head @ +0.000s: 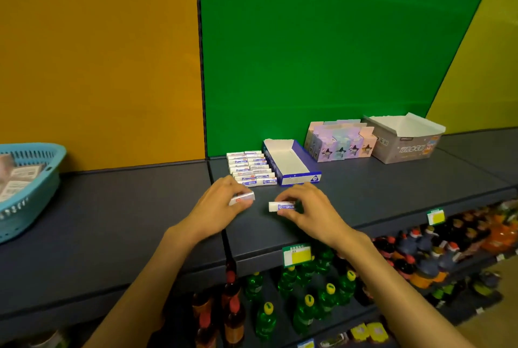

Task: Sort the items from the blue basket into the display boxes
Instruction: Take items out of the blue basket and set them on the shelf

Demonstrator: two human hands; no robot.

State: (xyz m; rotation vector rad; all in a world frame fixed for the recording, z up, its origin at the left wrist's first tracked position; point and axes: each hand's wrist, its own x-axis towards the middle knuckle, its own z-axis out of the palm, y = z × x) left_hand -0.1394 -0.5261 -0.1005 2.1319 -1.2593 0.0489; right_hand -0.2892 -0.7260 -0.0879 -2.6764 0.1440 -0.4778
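White and blue, the small eraser (pixel 281 206) in your right hand (pixel 311 207) sits pinched between your thumb below and your curled fingertips (pixel 288 196) above, its bare white end poking out past them toward your left hand. Your left hand (pixel 221 203) grips a second eraser (pixel 243 198) the same way, thumb underneath, fingers curled over the top, with the wrapper's end showing just beyond your fingertips. The two erasers are apart, a gap of dark shelf (pixel 112 221) between them; whether they touch the shelf surface you cannot tell from here.

Just beyond your left fingers lies a neat block of erasers (pixel 251 168) in two columns on the shelf. Just beyond your right fingers stands the blue display box (pixel 291 162), its white inside showing, touching or nearly touching the block's right side. Farther past your right hand stand a pastel display box (pixel 340 141) packed with small cartons and a grey display box (pixel 403 140), open at the top. Well off to the left of your left hand sits the blue basket (pixel 30 187), with printed packets inside.
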